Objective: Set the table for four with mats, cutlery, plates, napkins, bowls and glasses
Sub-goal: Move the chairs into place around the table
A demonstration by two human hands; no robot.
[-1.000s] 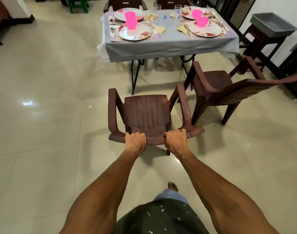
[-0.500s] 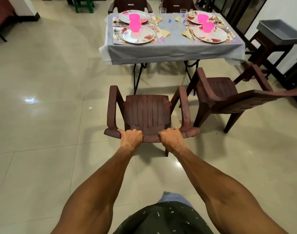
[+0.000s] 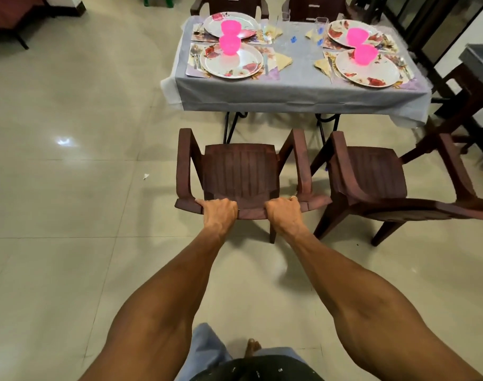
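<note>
1. At 9 o'clock of the held chair, a small white scrap [image 3: 145,176] lies on the tiled floor [image 3: 70,215]; what it is cannot be made out.
2. The left hand [image 3: 220,214] is clenched over the top rail of the brown plastic chair [image 3: 240,171], fingers wrapped out of sight over its far side.
3. The right hand [image 3: 282,213] grasps the same rail just beside it, a ring showing on one finger.
4. At 12 o'clock stands the table [image 3: 289,89], grey cloth hiding all but its black legs. It carries four floral plates, each with a pink bowl [image 3: 229,44] on it; mats, cutlery and napkins are partly covered, and the glasses at the far edge are hard to see.
5. At 3 o'clock a second chair [image 3: 377,174] is cut off by the frame's right edge.
6. No writing is legible anywhere.
</note>
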